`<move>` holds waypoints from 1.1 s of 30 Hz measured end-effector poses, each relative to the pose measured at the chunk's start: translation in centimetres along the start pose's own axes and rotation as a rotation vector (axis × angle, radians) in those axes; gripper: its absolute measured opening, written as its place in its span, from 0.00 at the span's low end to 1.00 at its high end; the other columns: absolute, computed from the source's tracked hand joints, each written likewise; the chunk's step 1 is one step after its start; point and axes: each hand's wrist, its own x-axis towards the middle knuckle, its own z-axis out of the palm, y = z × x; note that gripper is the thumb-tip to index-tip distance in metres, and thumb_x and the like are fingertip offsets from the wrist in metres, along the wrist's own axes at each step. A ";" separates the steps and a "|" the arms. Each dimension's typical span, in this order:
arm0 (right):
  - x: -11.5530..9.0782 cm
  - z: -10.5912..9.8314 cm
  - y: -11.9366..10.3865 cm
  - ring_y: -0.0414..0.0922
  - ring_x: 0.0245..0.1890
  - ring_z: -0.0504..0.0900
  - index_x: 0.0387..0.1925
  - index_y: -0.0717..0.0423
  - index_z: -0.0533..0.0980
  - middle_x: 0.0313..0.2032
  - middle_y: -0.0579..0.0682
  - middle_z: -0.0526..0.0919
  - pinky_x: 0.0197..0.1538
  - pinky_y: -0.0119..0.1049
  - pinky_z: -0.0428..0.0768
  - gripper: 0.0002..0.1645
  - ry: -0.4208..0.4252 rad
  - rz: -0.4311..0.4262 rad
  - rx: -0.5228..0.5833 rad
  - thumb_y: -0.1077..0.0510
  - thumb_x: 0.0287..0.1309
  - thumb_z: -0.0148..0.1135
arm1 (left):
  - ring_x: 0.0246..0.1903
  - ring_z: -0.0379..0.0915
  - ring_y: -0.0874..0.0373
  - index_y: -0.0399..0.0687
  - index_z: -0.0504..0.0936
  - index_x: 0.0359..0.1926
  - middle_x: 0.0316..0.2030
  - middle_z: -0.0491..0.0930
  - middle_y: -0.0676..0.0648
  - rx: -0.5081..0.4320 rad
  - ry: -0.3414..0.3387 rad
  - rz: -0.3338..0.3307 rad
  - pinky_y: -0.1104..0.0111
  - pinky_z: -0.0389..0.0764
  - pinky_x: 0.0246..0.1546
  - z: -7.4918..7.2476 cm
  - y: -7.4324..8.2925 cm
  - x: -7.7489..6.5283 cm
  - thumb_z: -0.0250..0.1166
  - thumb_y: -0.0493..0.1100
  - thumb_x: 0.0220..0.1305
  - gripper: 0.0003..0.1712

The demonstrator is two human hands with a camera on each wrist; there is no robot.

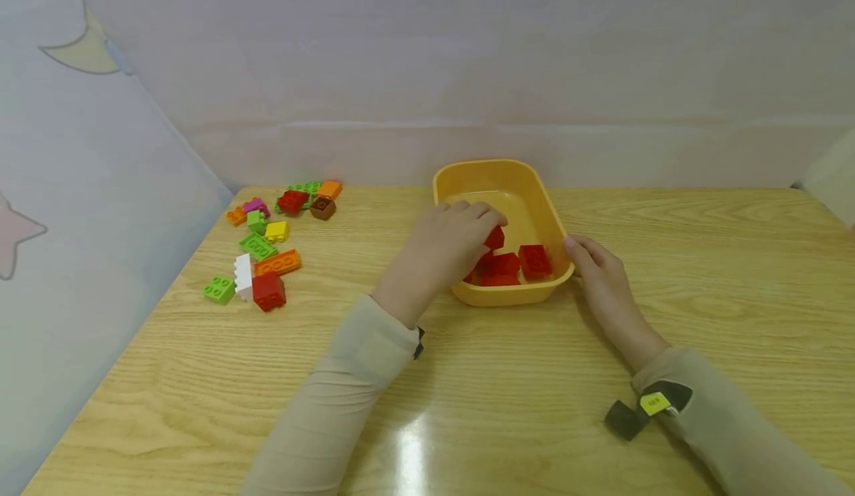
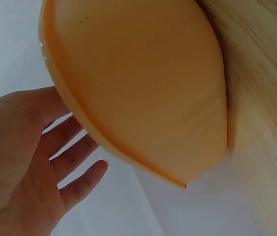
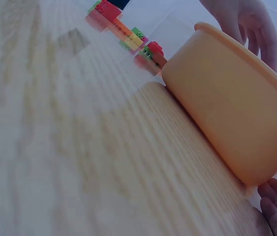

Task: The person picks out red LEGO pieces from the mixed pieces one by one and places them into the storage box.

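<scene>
A yellow plastic tub (image 1: 510, 294) stands on the wooden table with several red toy bricks (image 1: 534, 261) in its near end. My left hand (image 1: 450, 247) reaches over the tub's left rim, and its curled fingers pinch a red toy brick (image 1: 494, 238) above the others. From the left wrist view, that hand's fingertips are partly hidden behind the tub's wall (image 2: 143, 83). My right hand (image 1: 604, 281) grips the tub's right rim near the front corner, thumb on the rim and fingers against the outside wall.
Loose toy bricks lie at the table's far left: a red brick (image 1: 269, 292), a white brick (image 1: 243, 277), an orange brick (image 1: 278, 262), a yellow brick (image 1: 277, 231), a brown brick (image 1: 323, 208) and several green ones. A pale wall (image 1: 601, 73) rises behind the table.
</scene>
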 end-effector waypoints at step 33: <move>0.0 -0.1 0.0 0.27 0.40 0.72 0.64 0.60 0.66 0.61 0.61 0.70 0.55 0.39 0.69 0.40 -0.013 0.039 0.020 0.34 0.66 0.36 | 0.53 0.73 0.56 0.55 0.74 0.59 0.57 0.78 0.53 -0.019 -0.052 -0.008 0.63 0.76 0.55 1.1 0.9 0.3 0.59 0.53 0.63 0.24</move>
